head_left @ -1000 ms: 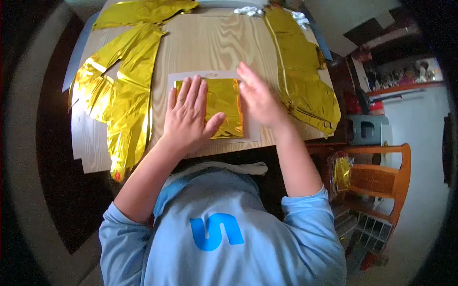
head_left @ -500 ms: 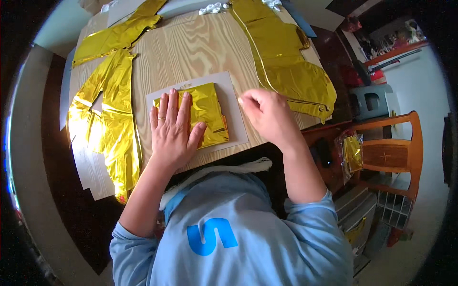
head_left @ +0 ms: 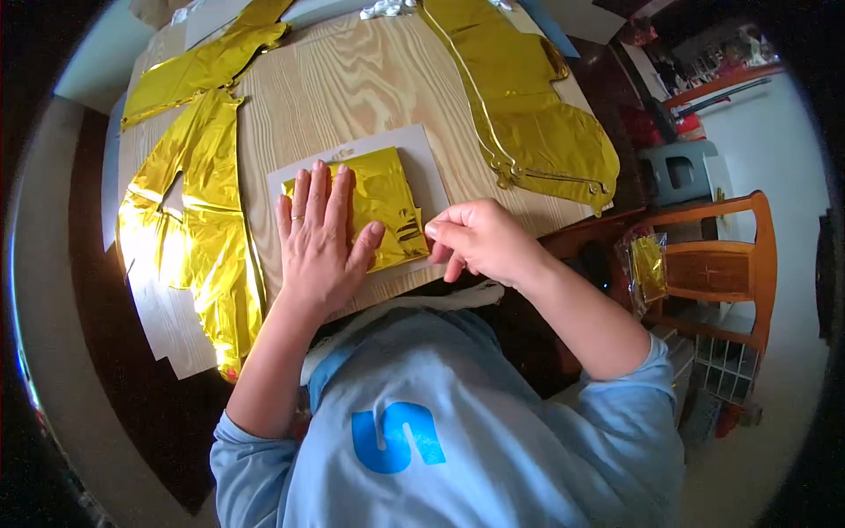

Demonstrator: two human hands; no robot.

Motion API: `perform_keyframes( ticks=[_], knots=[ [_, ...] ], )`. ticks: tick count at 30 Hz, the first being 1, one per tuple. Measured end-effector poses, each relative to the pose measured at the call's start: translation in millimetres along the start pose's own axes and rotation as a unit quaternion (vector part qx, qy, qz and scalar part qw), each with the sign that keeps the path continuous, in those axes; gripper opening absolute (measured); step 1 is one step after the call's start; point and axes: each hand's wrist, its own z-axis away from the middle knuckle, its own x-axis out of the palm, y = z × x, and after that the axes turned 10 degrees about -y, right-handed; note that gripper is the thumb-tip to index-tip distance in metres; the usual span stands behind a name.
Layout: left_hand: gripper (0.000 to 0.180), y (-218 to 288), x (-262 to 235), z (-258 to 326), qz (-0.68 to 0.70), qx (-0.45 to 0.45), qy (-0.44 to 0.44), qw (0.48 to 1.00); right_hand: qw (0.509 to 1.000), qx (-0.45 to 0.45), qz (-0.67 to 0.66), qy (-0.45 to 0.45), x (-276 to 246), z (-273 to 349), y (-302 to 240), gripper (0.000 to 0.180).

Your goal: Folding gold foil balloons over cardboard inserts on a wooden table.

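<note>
A folded gold foil balloon (head_left: pixel 381 185) lies on a pale grey card (head_left: pixel 429 158) near the front edge of the table. My left hand (head_left: pixel 319 233) is open and rests flat across its left part, fingers pointing away from me and a ring on one of them. At the packet's right edge, my right hand (head_left: pixel 475 238) is closed, thumb and forefinger pinched at the crinkled foil there. The fingertips partly hide what they grip. Larger flat gold foil balloons (head_left: pixel 189 198) are spread on the left, and another gold foil balloon (head_left: pixel 537 114) lies on the right.
The wood-grain table (head_left: pixel 343 84) carries white bunched pieces (head_left: pixel 387 8) at its far edge. To the right stand a wooden chair (head_left: pixel 717 260), a clear bag with gold foil inside (head_left: pixel 647 268) and a grey plastic stool (head_left: pixel 679 173).
My right hand has come down and left from beside the card to the packet's right edge, where the foil is now more crinkled. My left hand stays pressed in place.
</note>
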Motion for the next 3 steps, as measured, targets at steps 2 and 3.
perform_keyframes(
  ticks=[2,3],
  knots=[
    [0.076,-1.3,0.4,0.8,0.003,0.005,0.005,1.000,1.000,-0.002,-0.003,0.012,1.8,-3.6,0.0,0.029],
    [0.077,-1.9,0.3,1.2,0.009,0.010,0.010,1.000,1.000,-0.010,-0.014,0.016,1.7,-5.6,2.0,0.028]
  ],
)
